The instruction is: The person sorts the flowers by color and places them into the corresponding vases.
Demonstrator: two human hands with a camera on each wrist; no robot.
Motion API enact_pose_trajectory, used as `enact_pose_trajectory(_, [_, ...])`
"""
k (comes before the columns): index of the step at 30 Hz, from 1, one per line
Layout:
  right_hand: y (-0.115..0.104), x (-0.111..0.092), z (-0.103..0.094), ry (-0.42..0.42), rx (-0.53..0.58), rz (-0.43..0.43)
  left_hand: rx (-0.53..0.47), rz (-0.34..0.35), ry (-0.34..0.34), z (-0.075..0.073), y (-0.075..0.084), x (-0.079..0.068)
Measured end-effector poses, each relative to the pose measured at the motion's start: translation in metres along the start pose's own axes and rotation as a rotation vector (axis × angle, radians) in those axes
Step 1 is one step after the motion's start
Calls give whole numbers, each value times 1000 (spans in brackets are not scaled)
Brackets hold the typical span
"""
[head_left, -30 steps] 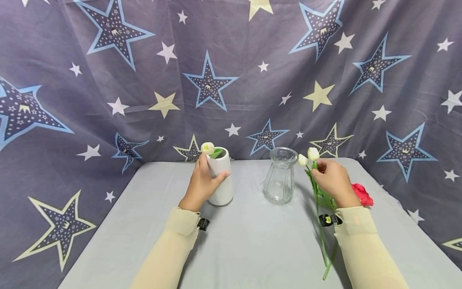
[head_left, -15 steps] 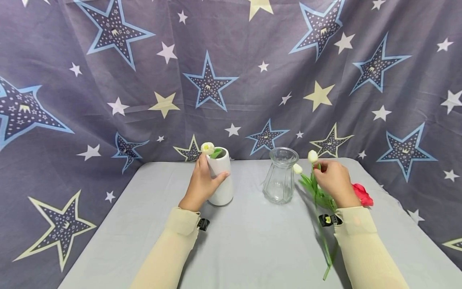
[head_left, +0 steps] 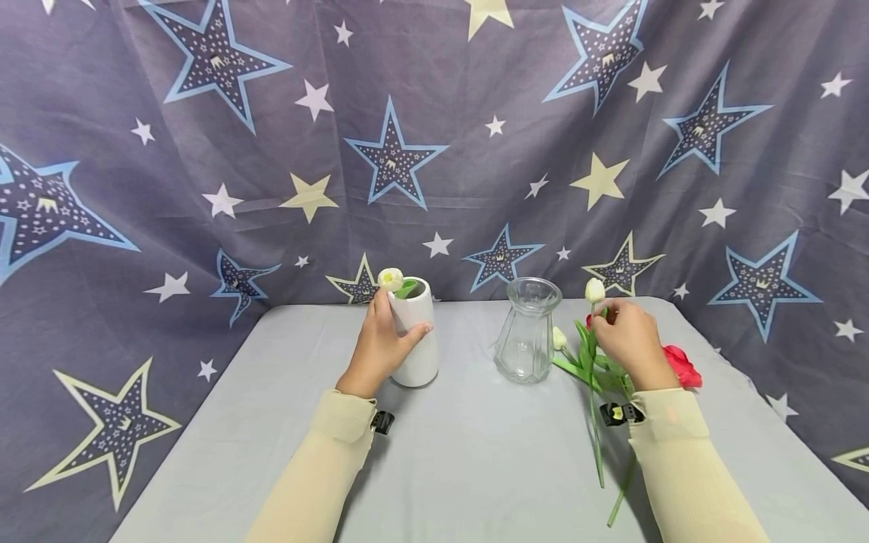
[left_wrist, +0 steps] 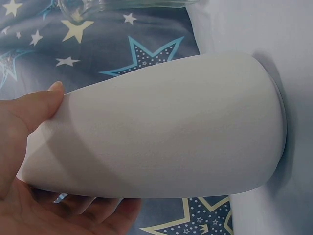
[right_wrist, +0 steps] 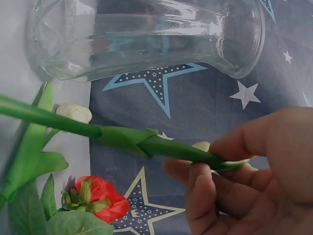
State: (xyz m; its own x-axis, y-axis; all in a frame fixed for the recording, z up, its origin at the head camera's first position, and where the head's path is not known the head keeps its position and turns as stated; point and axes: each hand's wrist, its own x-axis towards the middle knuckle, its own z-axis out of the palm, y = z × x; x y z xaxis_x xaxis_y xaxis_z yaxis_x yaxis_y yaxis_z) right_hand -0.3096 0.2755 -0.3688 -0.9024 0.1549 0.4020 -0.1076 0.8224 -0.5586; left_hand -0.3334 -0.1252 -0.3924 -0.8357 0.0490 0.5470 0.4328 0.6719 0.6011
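Observation:
My left hand [head_left: 380, 343] grips the upper part of a white vase [head_left: 417, 354] that stands upright on the table. A white tulip [head_left: 390, 279] with a green leaf pokes out of the vase's mouth. In the left wrist view, the thumb and fingers [left_wrist: 44, 103] wrap round the vase. With thumb and fingertips, my right hand [head_left: 631, 339] pinches the green stem [right_wrist: 117, 139] of another white tulip [head_left: 594, 291], just under its bloom. That tulip is raised upright, its stem hanging down. A further white tulip [head_left: 559, 338] lies on the table beneath.
A clear glass vase [head_left: 524, 347] stands between the two hands. Red flowers [head_left: 681, 366] with broad leaves lie by the right wrist, partly hidden behind it. A star-patterned curtain [head_left: 462, 151] hangs at the back of the grey-covered table [head_left: 489, 467].
The second white tulip has sunk from beside the held one onto the table. The held tulip's stem has swung left and up, apart from the other stem. My left hand stays still.

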Motion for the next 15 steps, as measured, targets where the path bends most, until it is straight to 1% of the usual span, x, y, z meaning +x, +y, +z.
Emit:
enact_pose_trajectory(7, [1,1,-1,-18,33,44,1,6,-1,1,-2,0])
enact_pose_trajectory(15, [-5,0,-4,9,99,32,-4,8,-1,0,-1,-1])
